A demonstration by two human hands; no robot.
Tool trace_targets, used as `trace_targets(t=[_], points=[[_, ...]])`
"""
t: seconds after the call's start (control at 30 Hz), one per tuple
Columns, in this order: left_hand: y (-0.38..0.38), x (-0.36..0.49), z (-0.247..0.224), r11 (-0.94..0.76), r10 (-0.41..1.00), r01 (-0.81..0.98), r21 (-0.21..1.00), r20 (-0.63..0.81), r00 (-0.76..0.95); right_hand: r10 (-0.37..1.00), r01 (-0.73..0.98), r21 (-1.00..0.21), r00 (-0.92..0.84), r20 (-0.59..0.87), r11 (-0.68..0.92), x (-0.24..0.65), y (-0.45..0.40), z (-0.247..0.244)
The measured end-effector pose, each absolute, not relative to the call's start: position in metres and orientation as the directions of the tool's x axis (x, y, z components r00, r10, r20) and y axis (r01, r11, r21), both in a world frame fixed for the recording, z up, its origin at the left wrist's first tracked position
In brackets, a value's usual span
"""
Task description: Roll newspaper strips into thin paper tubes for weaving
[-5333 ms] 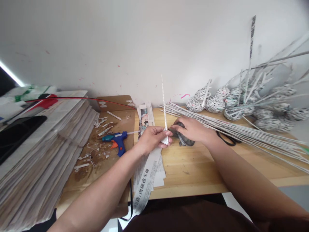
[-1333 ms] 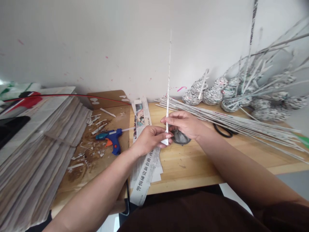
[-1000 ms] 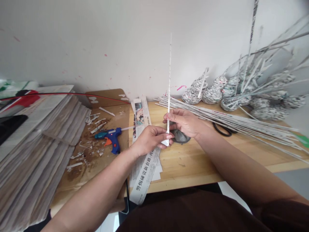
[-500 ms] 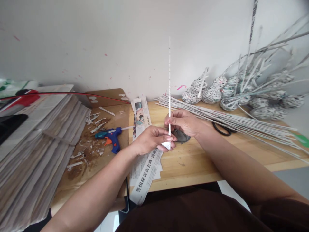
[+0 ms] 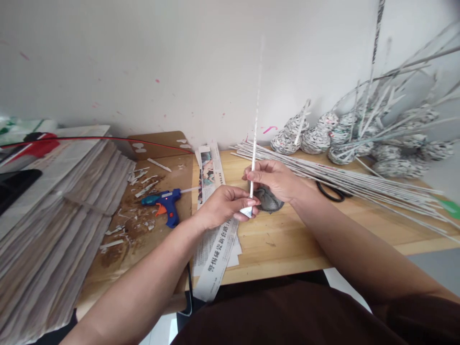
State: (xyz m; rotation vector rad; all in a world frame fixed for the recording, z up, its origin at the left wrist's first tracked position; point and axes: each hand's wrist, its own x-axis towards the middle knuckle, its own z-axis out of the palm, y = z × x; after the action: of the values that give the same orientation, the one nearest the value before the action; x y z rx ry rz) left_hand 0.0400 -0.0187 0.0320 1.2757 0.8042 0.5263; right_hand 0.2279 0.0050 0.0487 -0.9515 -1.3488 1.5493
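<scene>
A thin rolled newspaper stick (image 5: 255,129) stands nearly upright between my hands, its top leaning slightly right and blurred. My left hand (image 5: 230,206) pinches its lower end, where a newspaper strip (image 5: 218,256) joins it and runs down toward the table's front edge. Just above, my right hand (image 5: 269,178) closes thumb and fingers round the stick. A dark grey crumpled cloth (image 5: 269,201) lies on the table beneath my right hand. Cut newspaper strips (image 5: 205,194) lie flat behind and under my left hand.
Left of my hands lies a blue glue gun (image 5: 168,206) among paper scraps, beside a tall newspaper stack (image 5: 68,220). A bundle of paper sticks (image 5: 341,177) crosses the right side over black-handled scissors (image 5: 329,191). Woven paper shapes (image 5: 316,136) with protruding sticks stand along the wall.
The stick's top has tilted to the right and its lower end has risen a little. Less of the strip's lower end hangs past the table edge.
</scene>
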Motion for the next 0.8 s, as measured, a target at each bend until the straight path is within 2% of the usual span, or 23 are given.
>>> trace_targets(t=[0.17,0.33,0.47,0.63,0.8], points=[[-0.0191,0.0401,0.033,0.233,0.752,0.083,0.969,-0.233,0.617,0.901,-0.095,-0.991,-0.431,-0.043,-0.093,0.228,0.0058,0.0477],[-0.0195,0.0404,0.0347,0.242,0.734,0.074,0.967,-0.232,0.638,0.953,-0.187,-0.978,-0.3,-0.036,-0.095,0.2273,0.0055,0.0501],[-0.0193,0.0402,0.0339,0.237,0.744,0.085,0.968,-0.237,0.625,0.896,-0.144,-0.984,-0.444,-0.033,-0.108,0.2281,0.0049,0.0508],[-0.0191,0.0397,0.0328,0.211,0.734,0.103,0.972,-0.227,0.64,0.959,-0.156,-0.984,-0.281,-0.043,-0.089,0.2281,0.0071,0.0481],[-0.0179,0.0393,0.032,0.222,0.754,0.1,0.97,-0.236,0.613,0.908,-0.089,-0.993,-0.418,-0.038,-0.082,0.2304,0.0081,0.05]])
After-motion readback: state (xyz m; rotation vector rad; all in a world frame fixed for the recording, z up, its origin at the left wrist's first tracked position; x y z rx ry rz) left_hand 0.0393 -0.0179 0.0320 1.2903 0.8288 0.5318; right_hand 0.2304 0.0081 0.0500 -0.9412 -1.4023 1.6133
